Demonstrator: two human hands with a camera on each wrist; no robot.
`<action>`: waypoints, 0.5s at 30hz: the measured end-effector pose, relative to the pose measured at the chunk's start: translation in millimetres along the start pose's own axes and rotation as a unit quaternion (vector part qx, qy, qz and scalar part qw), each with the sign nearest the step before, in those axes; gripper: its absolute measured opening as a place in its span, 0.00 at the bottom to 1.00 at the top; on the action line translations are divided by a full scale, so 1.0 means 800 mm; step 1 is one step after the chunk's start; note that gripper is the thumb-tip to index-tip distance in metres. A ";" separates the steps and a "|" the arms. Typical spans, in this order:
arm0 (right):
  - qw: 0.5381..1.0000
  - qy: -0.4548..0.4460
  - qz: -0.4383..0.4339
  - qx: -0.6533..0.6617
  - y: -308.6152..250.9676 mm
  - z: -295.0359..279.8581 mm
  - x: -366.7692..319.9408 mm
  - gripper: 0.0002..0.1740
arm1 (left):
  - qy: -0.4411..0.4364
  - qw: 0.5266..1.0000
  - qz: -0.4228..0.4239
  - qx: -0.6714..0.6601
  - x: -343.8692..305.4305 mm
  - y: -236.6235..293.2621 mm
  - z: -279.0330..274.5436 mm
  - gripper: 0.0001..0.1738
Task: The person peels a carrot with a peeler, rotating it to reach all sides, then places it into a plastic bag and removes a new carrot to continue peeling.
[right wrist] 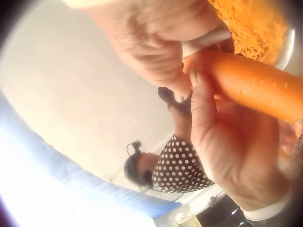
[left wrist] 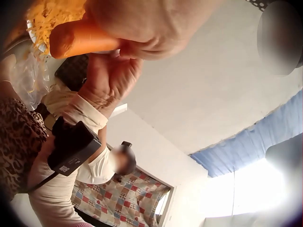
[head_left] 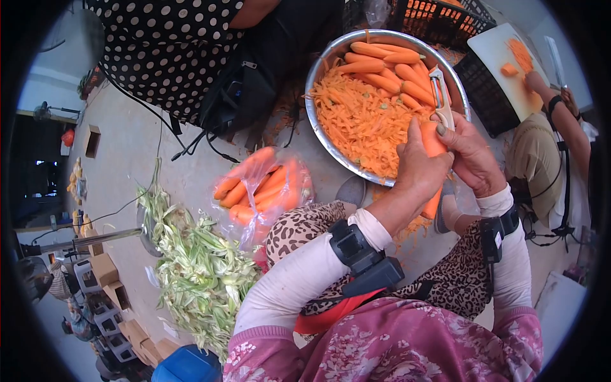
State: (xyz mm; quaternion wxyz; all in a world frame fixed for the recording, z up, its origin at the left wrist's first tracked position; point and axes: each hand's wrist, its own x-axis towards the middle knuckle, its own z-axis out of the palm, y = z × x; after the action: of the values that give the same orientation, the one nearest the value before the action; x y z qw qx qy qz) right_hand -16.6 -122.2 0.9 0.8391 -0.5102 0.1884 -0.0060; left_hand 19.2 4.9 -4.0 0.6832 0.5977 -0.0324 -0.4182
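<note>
My left hand (head_left: 423, 167) grips a thick orange carrot (head_left: 433, 141), whose lower end sticks out below the fingers. In the right wrist view, the left thumb lies along the carrot (right wrist: 255, 82). My right hand (head_left: 474, 153) holds a peeler (head_left: 440, 95) by its pale handle, close against the carrot's upper end. The peeler's blade end points away over the bowl. Just beyond both hands, a round metal bowl (head_left: 313, 118) contains orange shreds (head_left: 356, 121) and several whole carrots (head_left: 382, 67). Most of the right palm is hidden in the head view.
A plastic bag of carrots (head_left: 261, 191) lies left of the knees, near a heap of pale green husks (head_left: 197, 267). Black crates (head_left: 439, 28) stand behind the bowl. At the right, another person works at a white cutting board (head_left: 496, 54); a person in polka dots (head_left: 165, 51) is opposite.
</note>
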 end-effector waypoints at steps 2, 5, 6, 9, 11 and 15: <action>1.000 0.001 0.014 -0.019 0.000 -0.002 0.000 0.25 | 0.000 1.000 0.005 0.030 0.003 -0.006 0.002 0.51; 0.999 0.025 -0.002 -0.030 -0.001 -0.007 -0.002 0.25 | -0.002 0.997 0.015 0.081 -0.001 -0.001 0.007 0.51; 0.999 0.026 -0.003 -0.029 -0.003 -0.007 -0.002 0.25 | -0.004 0.995 0.020 0.101 -0.003 0.001 0.008 0.51; 1.000 0.024 -0.011 -0.006 -0.020 -0.008 -0.005 0.24 | -0.016 0.992 0.092 0.084 -0.001 0.001 0.015 0.47; 0.999 0.033 -0.024 0.017 -0.030 -0.016 -0.009 0.21 | -0.056 0.996 0.062 0.025 -0.004 0.014 0.015 0.41; 0.995 0.050 -0.059 0.058 -0.043 -0.036 -0.012 0.17 | -0.098 0.991 -0.012 -0.086 -0.011 0.042 0.003 0.24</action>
State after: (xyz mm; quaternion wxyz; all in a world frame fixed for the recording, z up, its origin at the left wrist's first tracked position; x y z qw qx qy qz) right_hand -28.1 -161.4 21.7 0.8548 -0.4703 0.1994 -0.0916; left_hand 29.8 6.0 29.2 0.7205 0.4935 -0.0556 -0.4840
